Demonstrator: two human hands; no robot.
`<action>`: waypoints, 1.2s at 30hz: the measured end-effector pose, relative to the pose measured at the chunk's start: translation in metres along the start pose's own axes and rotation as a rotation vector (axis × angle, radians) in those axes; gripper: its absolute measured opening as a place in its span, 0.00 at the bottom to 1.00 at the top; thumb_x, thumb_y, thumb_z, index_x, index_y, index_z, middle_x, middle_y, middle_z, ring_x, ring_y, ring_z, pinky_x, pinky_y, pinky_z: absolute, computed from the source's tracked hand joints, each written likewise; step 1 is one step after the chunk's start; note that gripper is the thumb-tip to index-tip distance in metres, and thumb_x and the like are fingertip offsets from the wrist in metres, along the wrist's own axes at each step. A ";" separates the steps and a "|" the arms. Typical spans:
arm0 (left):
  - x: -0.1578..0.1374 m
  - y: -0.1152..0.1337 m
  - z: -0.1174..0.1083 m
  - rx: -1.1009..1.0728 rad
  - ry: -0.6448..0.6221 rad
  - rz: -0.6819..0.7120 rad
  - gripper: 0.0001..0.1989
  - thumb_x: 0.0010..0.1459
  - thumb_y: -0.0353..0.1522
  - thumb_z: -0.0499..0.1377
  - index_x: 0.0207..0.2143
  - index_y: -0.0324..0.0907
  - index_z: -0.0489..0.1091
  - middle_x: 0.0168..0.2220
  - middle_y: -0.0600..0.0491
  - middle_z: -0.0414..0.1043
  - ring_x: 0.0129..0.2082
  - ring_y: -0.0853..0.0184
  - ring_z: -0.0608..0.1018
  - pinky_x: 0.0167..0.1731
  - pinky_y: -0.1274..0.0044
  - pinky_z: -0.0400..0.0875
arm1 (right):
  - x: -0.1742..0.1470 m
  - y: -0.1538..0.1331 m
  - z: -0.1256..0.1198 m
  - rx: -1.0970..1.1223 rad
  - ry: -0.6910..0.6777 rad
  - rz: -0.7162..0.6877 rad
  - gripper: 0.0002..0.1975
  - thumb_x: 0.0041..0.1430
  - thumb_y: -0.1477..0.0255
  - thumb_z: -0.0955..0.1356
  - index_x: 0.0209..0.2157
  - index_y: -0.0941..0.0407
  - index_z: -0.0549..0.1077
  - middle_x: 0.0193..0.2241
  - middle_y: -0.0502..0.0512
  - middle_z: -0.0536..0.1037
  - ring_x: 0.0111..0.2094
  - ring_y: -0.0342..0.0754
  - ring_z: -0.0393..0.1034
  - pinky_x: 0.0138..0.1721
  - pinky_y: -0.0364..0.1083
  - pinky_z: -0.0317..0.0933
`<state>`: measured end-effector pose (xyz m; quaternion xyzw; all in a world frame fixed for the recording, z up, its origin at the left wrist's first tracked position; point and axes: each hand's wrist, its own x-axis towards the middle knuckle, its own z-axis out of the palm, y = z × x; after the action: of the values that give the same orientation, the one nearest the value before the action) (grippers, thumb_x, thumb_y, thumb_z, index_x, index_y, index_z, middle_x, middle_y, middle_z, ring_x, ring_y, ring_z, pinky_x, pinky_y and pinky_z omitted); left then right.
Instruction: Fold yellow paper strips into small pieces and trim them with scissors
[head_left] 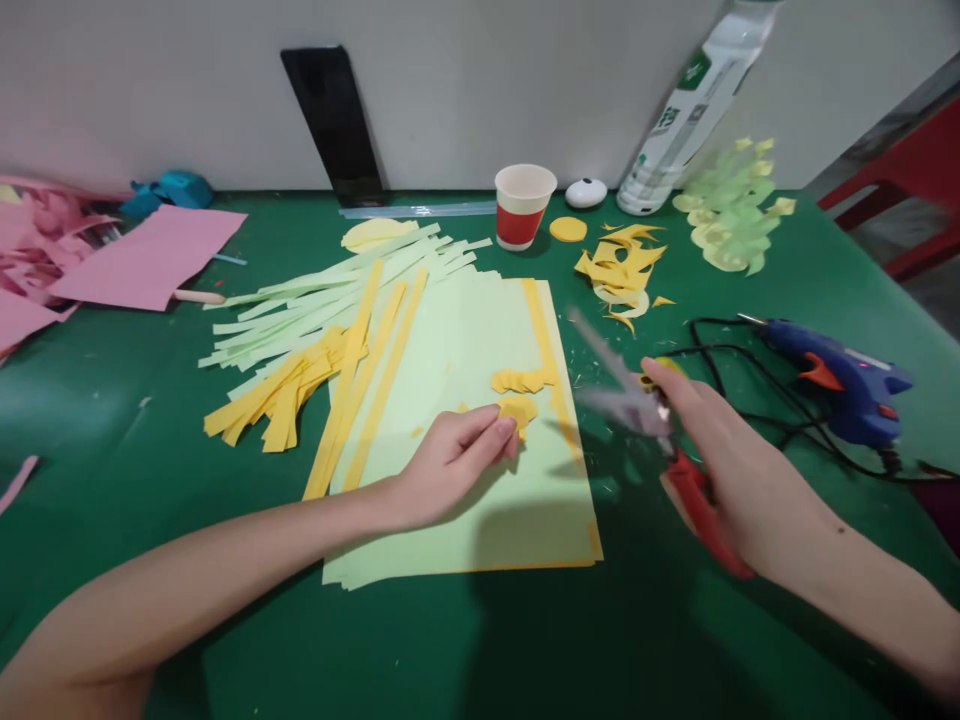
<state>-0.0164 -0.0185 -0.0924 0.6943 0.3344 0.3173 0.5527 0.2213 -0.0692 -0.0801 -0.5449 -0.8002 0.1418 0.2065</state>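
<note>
Yellow paper, a small piece [519, 408], sits pinched between the thumb and fingers of the left hand [465, 455], above a stack of pale green sheets [540, 510] near the middle of the tabletop [360, 650]. Taking that piece as the clock's centre, the right hand [709, 440] is at three o'clock, curled around red-handled scissors [699, 512] whose blurred blades stand spread apart, pointing toward the sheets. Just beside the piece at twelve lies a row of short yellow bits [521, 382]. Long yellow strips [384, 370] slant across the sheets at nine, with a fanned yellow bundle [289, 392] farther out; pale green strips [277, 320] spread at ten, and a pink sheet [154, 258] well beyond them. Far off at twelve stands a red and white paper cup [520, 222]; curled yellow scraps [628, 262] lie at one. Beyond the scissors, at three, rests a blue glue gun [840, 375].
</note>
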 end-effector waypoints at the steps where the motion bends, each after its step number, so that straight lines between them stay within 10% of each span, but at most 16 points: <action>1: 0.000 -0.001 0.000 0.003 0.005 0.007 0.16 0.61 0.33 0.46 0.20 0.40 0.60 0.18 0.59 0.57 0.19 0.75 0.61 0.22 0.80 0.58 | 0.002 0.000 0.003 -0.133 0.048 -0.086 0.38 0.52 0.83 0.57 0.63 0.51 0.39 0.45 0.65 0.65 0.46 0.61 0.64 0.33 0.52 0.64; 6: 0.001 -0.006 -0.001 0.007 0.006 0.041 0.16 0.60 0.35 0.47 0.19 0.41 0.56 0.18 0.59 0.53 0.18 0.75 0.57 0.19 0.80 0.53 | 0.005 0.003 0.013 -0.493 0.118 -0.240 0.43 0.48 0.82 0.59 0.64 0.58 0.34 0.37 0.67 0.67 0.35 0.62 0.65 0.29 0.54 0.64; 36: 0.005 -0.010 0.000 0.022 -0.017 0.246 0.17 0.57 0.24 0.49 0.18 0.41 0.48 0.18 0.61 0.46 0.16 0.78 0.50 0.15 0.83 0.48 | -0.005 0.001 0.019 -0.467 0.020 -0.185 0.42 0.50 0.80 0.59 0.65 0.57 0.35 0.38 0.66 0.68 0.35 0.62 0.65 0.29 0.55 0.63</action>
<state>-0.0145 -0.0132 -0.1020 0.7389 0.2455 0.3729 0.5047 0.2151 -0.0738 -0.0982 -0.5037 -0.8556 -0.0719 0.0952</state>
